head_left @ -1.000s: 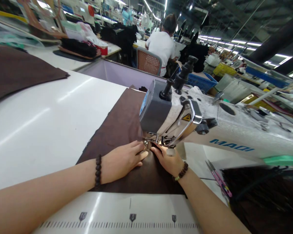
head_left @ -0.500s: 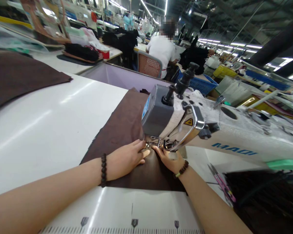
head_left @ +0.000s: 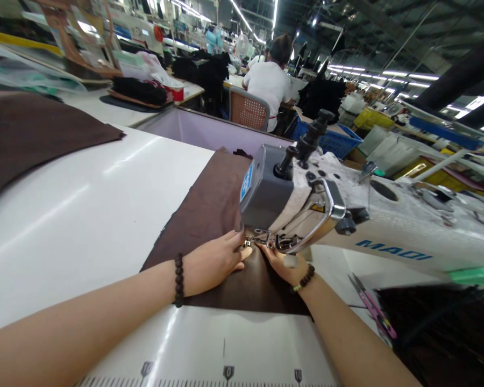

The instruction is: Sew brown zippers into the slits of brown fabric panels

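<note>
A piece of dark brown fabric [head_left: 210,199] lies under the head of a sewing machine [head_left: 272,185]. Its near part rises in a soft ridge between my hands. My left hand [head_left: 220,255] rests on the cloth just left of the presser foot [head_left: 249,242], fingers stretched out and thumb apart, pointing at the foot. On the other side, my right hand [head_left: 284,263] touches the fabric with its fingers extended close to the needle area. The machine's metal guard and foot parts hide some of those right fingers.
Pink-handled thread snips [head_left: 373,309] lie right of my right arm, by a dark pile [head_left: 447,322]. More brown fabric [head_left: 44,129] lies at the far left. A ruler scale [head_left: 210,381] runs along the table's front edge. Ahead, a person in white [head_left: 268,86] sits facing away.
The whole view has shifted slightly, so everything appears a little further right and lower. My hands keep nearly the same place on the fabric beside the presser foot.
</note>
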`<state>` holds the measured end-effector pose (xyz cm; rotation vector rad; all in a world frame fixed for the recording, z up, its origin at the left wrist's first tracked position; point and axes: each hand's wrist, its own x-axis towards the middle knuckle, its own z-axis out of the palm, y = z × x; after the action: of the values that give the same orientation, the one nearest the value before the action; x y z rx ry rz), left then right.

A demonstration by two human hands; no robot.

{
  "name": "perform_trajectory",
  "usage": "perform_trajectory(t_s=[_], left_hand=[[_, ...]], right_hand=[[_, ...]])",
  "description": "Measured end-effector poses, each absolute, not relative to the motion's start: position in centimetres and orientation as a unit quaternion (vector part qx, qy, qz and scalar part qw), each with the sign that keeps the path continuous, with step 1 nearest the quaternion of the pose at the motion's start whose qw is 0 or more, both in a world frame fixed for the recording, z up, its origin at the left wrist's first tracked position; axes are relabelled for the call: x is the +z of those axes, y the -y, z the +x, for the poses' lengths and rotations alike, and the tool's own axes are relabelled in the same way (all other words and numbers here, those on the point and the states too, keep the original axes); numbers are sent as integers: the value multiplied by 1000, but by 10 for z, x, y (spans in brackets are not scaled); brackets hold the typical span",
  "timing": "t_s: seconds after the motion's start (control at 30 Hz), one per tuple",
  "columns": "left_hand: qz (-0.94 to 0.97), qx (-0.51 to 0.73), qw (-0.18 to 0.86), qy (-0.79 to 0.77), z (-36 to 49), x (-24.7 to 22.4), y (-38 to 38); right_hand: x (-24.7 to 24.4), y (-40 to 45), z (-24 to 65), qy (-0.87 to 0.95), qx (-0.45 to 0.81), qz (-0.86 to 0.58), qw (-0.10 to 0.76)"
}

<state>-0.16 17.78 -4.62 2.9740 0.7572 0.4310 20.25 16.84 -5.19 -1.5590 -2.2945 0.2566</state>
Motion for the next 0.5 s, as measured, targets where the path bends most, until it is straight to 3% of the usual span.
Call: perform_trajectory(t_s=[0.4, 0.5], left_hand=[[967, 81, 37, -241, -20, -29, -186], [960, 63, 37, -269, -34, -16, -187]], right_hand=[[-27, -143, 194, 787, 69, -595, 145], [-21, -100, 178, 763, 43, -639, 89]])
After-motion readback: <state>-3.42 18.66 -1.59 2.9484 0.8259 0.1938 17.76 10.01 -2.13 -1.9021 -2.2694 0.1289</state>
